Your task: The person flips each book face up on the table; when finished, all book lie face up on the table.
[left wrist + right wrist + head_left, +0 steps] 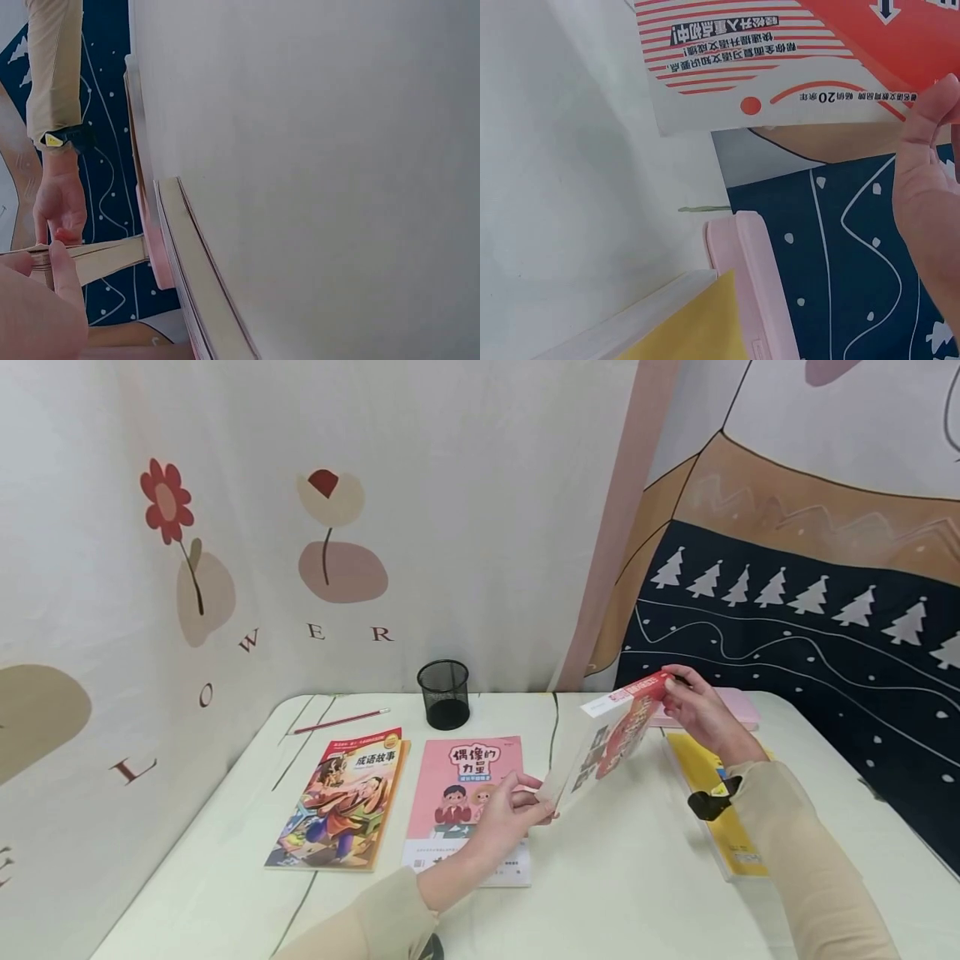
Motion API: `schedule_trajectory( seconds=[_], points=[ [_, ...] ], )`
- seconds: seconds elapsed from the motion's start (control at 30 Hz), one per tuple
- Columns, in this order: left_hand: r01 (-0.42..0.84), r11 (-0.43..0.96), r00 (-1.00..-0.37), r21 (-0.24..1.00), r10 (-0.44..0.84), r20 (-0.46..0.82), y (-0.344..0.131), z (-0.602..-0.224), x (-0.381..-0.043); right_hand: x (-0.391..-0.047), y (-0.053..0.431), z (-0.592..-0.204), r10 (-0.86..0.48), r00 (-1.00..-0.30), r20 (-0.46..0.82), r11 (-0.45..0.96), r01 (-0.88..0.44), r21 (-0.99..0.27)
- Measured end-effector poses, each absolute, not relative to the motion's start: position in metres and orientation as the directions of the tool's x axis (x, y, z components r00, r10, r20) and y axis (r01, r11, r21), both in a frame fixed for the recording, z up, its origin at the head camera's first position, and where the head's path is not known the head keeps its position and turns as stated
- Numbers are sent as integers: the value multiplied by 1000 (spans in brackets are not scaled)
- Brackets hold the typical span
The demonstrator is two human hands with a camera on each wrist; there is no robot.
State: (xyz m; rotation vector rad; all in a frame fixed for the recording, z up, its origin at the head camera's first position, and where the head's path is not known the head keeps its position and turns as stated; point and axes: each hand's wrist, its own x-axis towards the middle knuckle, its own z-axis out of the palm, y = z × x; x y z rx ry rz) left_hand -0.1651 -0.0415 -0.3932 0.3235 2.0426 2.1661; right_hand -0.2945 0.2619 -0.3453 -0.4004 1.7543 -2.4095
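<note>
A red and white book (611, 739) is held tilted above the table between both hands. My left hand (504, 817) pinches its lower near corner, over the right side of a pink book (427, 802). At the upper far corner, my right hand (705, 714) grips the red edge between thumb and fingers. The right wrist view shows the printed cover (727, 52) with the right thumb on it. In the left wrist view, the left fingers (66, 277) hold the book's edge. Below the right forearm lies a yellow book (731, 835), partly hidden by it.
On the left lies a colourful illustrated book (337, 810), with a red pencil (341, 721) behind it. A black mesh pen holder (444, 697) stands at the back. A pink case (738, 706) lies at the back right, partly behind the right hand.
</note>
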Motion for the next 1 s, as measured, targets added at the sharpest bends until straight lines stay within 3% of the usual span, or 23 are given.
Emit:
schedule_trajectory(
  seconds=[0.47,1.0],
  points=[
    [-2,-15,-973,1000,230,1,-40,-392,-165,-294,249,-339,-132,-990,57,-172,-34,-985],
    [18,57,-982,998,187,7,-42,-393,-166,-295,243,-337,-100,-994,47,-36,-44,-998]
  ],
)
